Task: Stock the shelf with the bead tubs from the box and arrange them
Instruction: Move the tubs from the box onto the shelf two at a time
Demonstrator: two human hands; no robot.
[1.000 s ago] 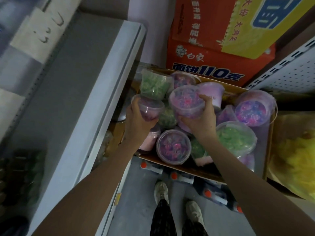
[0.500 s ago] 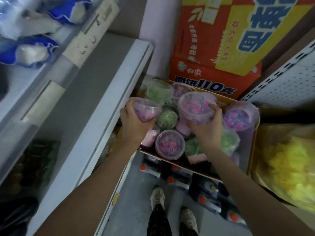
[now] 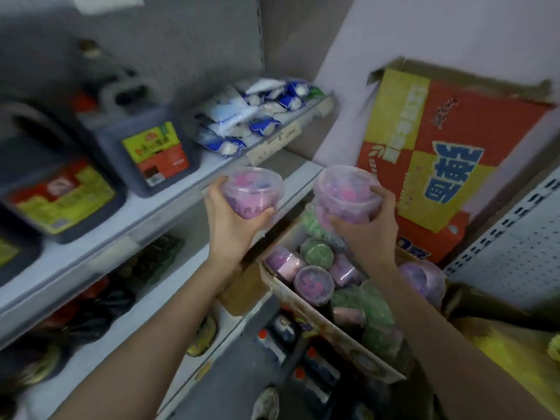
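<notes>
Head view: left hand (image 3: 233,228) is gripping a pink tub (image 3: 253,189), right hand (image 3: 369,231) a second tub (image 3: 345,192). Both are now rising above the box (image 3: 333,328), nearing the shelf (image 3: 169,207).

The left grip (image 3: 233,221) curls round an upright pink tub (image 3: 253,192) near the shelf (image 3: 142,218) edge. The right grip (image 3: 371,230) holds a second tub (image 3: 344,195) above the box (image 3: 306,304) of purple and green tubs (image 3: 313,281). Dark jugs (image 3: 151,147) and blue-white packets (image 3: 242,122) sit on the shelf. A red-yellow carton (image 3: 439,153) stands behind the box.
</notes>
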